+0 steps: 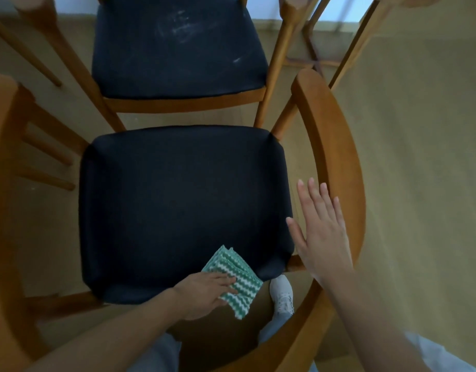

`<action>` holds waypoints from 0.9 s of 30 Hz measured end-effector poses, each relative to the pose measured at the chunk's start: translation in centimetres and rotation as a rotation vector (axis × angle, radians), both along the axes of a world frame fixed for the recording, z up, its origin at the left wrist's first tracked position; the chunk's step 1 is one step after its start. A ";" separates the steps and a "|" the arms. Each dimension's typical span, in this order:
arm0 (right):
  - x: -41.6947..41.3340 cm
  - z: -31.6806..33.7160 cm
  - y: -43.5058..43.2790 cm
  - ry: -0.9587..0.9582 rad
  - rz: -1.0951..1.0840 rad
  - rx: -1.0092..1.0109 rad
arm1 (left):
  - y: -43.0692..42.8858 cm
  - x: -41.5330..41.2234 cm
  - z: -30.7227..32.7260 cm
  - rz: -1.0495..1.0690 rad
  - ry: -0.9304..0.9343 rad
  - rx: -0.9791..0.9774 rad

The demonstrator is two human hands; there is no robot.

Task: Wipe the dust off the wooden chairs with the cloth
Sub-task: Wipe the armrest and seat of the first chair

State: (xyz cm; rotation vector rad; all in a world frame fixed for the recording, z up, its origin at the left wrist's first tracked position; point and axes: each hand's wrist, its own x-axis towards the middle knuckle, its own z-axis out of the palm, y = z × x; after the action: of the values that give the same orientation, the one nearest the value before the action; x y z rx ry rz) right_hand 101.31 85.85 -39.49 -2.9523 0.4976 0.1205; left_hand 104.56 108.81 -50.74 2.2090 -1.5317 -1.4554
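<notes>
On seat [177, 205] (black), left hand [204, 294] presses cloth [239, 272]

My left grip [204, 292] lies palm down, its fingers [223, 281] almost straight and close together, laid flat across the cloth [239, 277]; the thumb is out of sight. Its bare forearm comes in from the lower left, wrist straight. My right grip [321, 232] is further forward and to the right, palm down, fingers straight and spread, thumb splayed to the left, holding nothing. Its bare forearm runs in from the lower right corner.
</notes>
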 end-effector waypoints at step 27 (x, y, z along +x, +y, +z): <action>1.9 -0.2 -4.6 -0.054 -0.081 0.036 | -15.4 14.1 -2.4 0.671 -0.274 -0.422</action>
State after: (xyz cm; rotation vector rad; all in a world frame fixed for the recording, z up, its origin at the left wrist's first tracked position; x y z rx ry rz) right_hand 103.23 81.24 -39.67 -2.8874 0.5997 0.0407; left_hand 118.69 93.36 -53.16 2.3579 -0.8738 -0.5968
